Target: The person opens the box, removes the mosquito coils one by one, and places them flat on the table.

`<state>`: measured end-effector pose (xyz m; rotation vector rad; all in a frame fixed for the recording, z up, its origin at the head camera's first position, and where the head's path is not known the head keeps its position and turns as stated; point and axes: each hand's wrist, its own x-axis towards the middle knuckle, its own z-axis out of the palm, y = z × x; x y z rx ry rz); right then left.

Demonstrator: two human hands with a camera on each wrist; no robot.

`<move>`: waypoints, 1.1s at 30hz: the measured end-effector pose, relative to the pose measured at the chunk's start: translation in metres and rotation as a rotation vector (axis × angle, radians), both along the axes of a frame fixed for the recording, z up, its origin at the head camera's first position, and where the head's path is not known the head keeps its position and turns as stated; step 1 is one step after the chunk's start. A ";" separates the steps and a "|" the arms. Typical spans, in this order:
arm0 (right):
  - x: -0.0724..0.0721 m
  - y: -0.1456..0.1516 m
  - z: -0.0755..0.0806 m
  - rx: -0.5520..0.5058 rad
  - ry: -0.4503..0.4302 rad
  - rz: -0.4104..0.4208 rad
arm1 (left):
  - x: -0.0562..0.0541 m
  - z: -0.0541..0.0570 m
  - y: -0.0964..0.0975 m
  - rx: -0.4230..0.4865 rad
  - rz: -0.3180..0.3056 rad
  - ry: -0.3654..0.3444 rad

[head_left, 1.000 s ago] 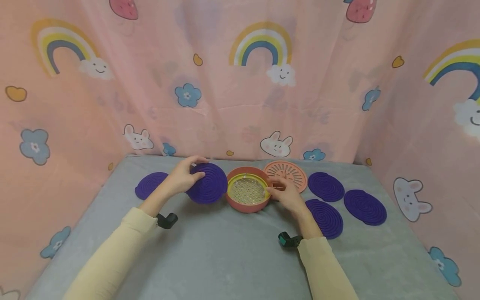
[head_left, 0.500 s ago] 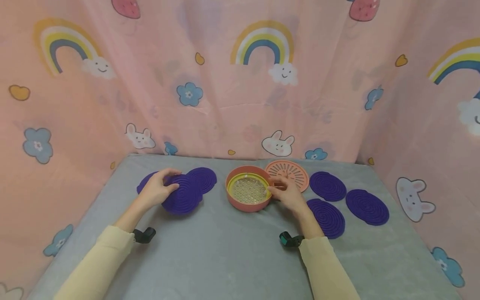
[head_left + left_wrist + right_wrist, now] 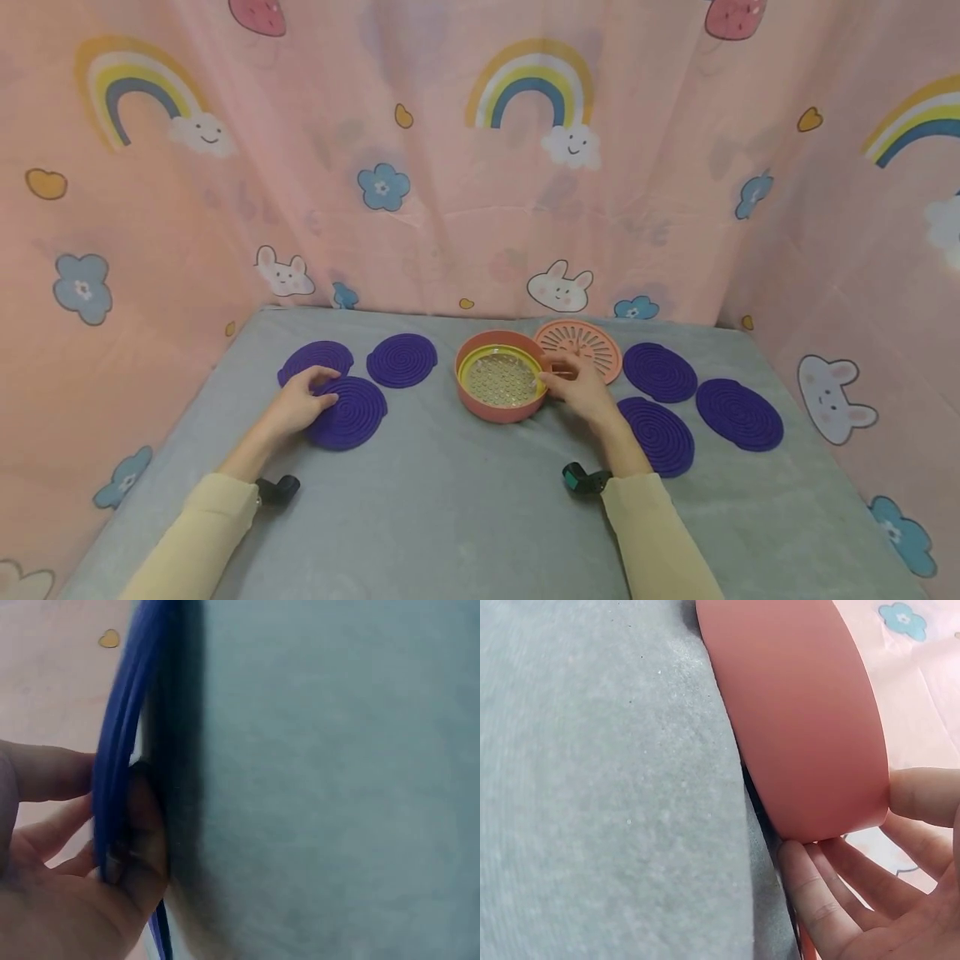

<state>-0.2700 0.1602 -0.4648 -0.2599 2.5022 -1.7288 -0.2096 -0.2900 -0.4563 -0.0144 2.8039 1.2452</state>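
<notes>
My left hand (image 3: 298, 403) pinches the edge of a purple spiral coaster (image 3: 348, 413) low over the table at the left. The left wrist view shows that coaster (image 3: 124, 712) nearly edge-on, with fingers on both its faces. Two more purple coasters lie just behind it, one (image 3: 318, 358) at the far left and another (image 3: 402, 360) nearer the middle. My right hand (image 3: 579, 387) holds the right side of a round terracotta-coloured holder (image 3: 498, 414). Inside the holder are a yellow ring and a clear dimpled bottom. The right wrist view shows fingers against its smooth outer wall (image 3: 802, 712).
A slotted orange lid (image 3: 577, 337) lies behind my right hand. Three purple coasters, one of them the rightmost coaster (image 3: 738, 414), lie on the table's right side. Grey cloth (image 3: 450, 517) covers the table, and a pink patterned curtain (image 3: 435, 250) hangs behind it.
My left hand has carried the coaster from beside the holder leftward and down toward the table. A coaster behind it has come into view. The right hand stays at the holder.
</notes>
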 end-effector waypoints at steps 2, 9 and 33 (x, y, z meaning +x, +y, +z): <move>0.000 0.000 0.000 -0.007 0.000 0.004 | -0.001 -0.002 0.002 -0.049 -0.017 0.003; -0.001 0.000 -0.001 -0.005 0.004 -0.013 | -0.003 0.008 0.015 -0.207 -0.081 0.048; 0.007 0.006 0.008 0.204 0.043 -0.078 | 0.004 0.019 0.036 -0.182 -0.051 0.219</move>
